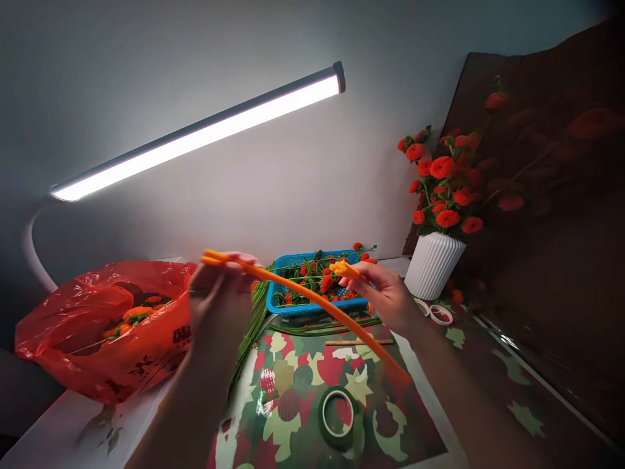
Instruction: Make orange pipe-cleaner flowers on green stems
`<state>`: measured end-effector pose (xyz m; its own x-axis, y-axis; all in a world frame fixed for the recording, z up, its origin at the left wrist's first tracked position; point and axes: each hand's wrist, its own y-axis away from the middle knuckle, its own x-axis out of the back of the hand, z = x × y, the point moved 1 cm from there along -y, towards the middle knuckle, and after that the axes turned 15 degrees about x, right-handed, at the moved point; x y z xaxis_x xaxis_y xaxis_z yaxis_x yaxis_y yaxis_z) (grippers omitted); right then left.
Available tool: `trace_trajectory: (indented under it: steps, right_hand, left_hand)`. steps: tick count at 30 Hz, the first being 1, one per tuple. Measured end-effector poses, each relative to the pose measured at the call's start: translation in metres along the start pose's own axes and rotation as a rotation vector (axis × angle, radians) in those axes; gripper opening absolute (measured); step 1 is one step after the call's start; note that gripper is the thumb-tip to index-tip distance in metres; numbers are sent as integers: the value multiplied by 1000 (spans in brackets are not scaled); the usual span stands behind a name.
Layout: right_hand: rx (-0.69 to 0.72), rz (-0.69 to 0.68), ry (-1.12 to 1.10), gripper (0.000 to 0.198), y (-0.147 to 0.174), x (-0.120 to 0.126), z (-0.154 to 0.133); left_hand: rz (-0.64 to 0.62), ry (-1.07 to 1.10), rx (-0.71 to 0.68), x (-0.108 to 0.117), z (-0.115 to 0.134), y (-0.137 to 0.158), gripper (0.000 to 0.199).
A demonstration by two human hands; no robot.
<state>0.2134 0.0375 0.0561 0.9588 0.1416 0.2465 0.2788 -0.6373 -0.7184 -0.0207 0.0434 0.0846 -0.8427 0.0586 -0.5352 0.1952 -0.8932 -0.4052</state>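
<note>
Pinched near its upper end in my left hand (222,286) is a long fuzzy orange chenille stem (310,295), which curves down to the right over the table. The fingers of this hand are partly blurred. My right hand (383,290) is closed around a short bunched orange chenille piece (344,269), its looped tip pointing left. Both hands are raised in front of a blue basket (317,311) filled with red-orange chenille flowers and green stems. Below them, a roll of green tape (324,417) lies on the camouflage-patterned mat (288,430).
At left sits a red plastic bag (161,345) with orange flowers inside. Green stems (251,332) lie beside the basket, and a thin stick (359,342) before it. White ribbed vase (432,267) with red flowers, white-rimmed rolls (442,315) and a dark reflective panel (551,273) are right. A lamp (209,133) hangs above.
</note>
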Motion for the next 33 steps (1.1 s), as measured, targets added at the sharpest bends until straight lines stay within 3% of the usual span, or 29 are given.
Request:
trace_trajectory:
  steps: [3, 5, 6, 7, 8, 10, 15, 17, 21, 23, 25, 29, 33]
  right_hand:
    - [-29, -83, 109, 19, 0, 1, 4]
    - [-55, -211, 197, 19, 2, -4, 10]
    - [-70, -293, 241, 19, 5, -10, 15]
    - [-97, -368, 283, 19, 7, -17, 21]
    - [-117, -456, 330, 17, 11, -24, 28]
    - [-156, -619, 444, 15, 20, -40, 44]
    - [-187, -663, 496, 18, 39, -63, 74]
    - [-199, -652, 499, 25, 42, -63, 76]
    - [-193, -595, 379, 27, 33, -59, 54]
    - [-244, -401, 53, 31, 25, -58, 37]
    - [-296, -221, -123, 33, 20, -59, 23]
    - [-385, 41, -292, 36, 18, -66, 18]
    - [-445, 148, -394, 39, 21, -72, 26]
  left_hand:
    - [224, 97, -106, 16, 36, -8, 26]
    - [354, 116, -185, 26, 56, -9, 12]
    - [373, 87, -156, 31, 63, -9, 10]
    - [451, 115, -222, 34, 68, -8, 18]
    - [460, 89, -236, 36, 71, -7, 17]
    - [419, -38, -126, 36, 72, -5, 12]
    - [443, -151, -90, 26, 58, -7, 15]
    - [389, -202, -60, 24, 47, -10, 21]
    - [186, -471, 193, 20, 15, -15, 28]
    - [53, -585, 321, 15, -3, -13, 28]
    - [-35, -634, 400, 9, -19, -10, 29]
    - [-102, -632, 457, -2, -41, 0, 30]
    - [-137, -603, 498, -8, -50, 7, 31]
